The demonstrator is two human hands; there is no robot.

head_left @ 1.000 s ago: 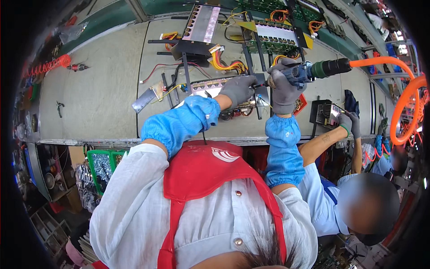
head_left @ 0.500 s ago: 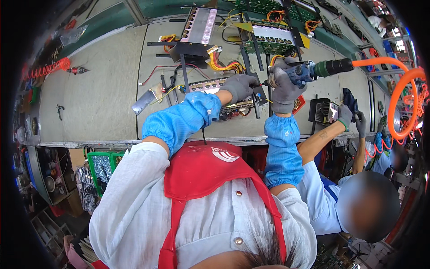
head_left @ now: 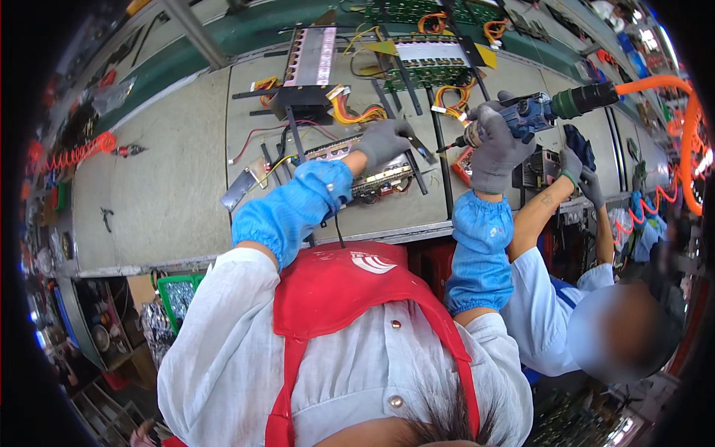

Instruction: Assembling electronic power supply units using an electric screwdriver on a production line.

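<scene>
Currently, a circuit-board assembly [head_left: 387,181] is laid on the workbench [head_left: 164,186], partly covered by the left hand [head_left: 383,143]. A small dark plate [head_left: 422,149] is seen at its right end, beside the left fingertips; the gloved fingers are curled, but whether the plate is pinched cannot be told. A power driver [head_left: 529,115] is gripped in the right hand [head_left: 497,153], fingers wrapped around its body, its bit pointed toward the plate but held clear of it.

Progress: the work is judged to be midway. The plate is placed at the board's end; whether any screw is seated there could not be determined. A loose metal plate [head_left: 240,190] and unjoined wiring [head_left: 357,112] are left lying nearby, so assembly is judged unfinished.

Compared with the half-second-earlier frame: the bit was then close against the left fingertips; it has since been drawn away rightward, and a gap has been opened. The whole view has also been shifted slightly.
</scene>
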